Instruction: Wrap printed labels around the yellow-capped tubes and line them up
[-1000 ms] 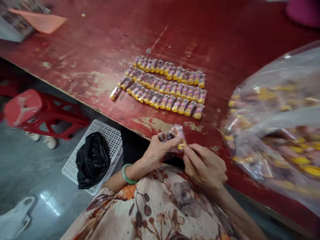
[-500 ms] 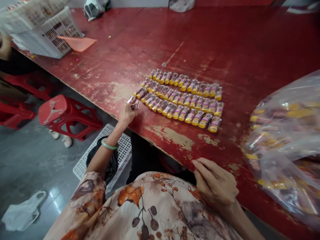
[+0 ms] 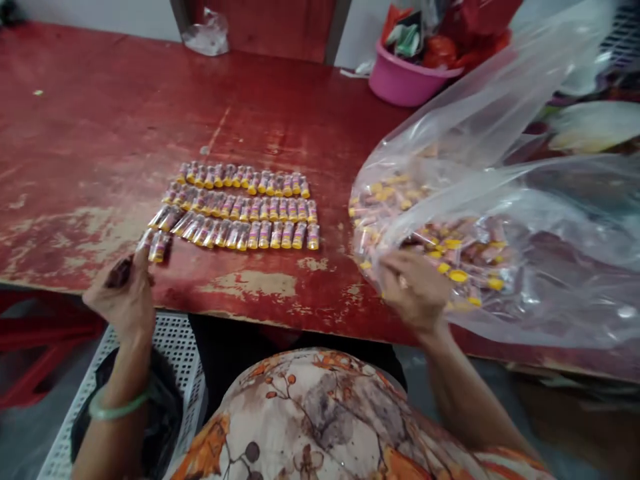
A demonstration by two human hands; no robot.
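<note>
Tubes [image 3: 254, 235] with yellow ends, each in shiny clear wrap, lie in three slanting rows on the worn red table [image 3: 150, 120], beyond and to the right of the left hand [image 3: 125, 297] and well to the left of the right hand [image 3: 415, 287]. Nearest the left hand, below the left end of the third row, two more tubes lie side by side; its raised fingertip is at the lower end of the outer one, though blur hides whether they touch. The same hand is narrow, its fingers curled around a dark piece [image 3: 120, 273] too blurred to make out. A green bracelet [image 3: 120, 407] circles the left wrist, and underneath that forearm sit a white basket [image 3: 173, 327] and a black bag [image 3: 165, 413]. The right hand is at the near side of a big clear bag [image 3: 550, 280], whose heap of loose tubes spreads just beyond it and to its right. Its fingers are bent inward against the plastic; whether they grip a tube cannot be told. Far beyond the right hand stands a pink tub [image 3: 407, 83], and far past the rows, ahead of the left hand, rests a crumpled plastic bag [image 3: 206, 39].
</note>
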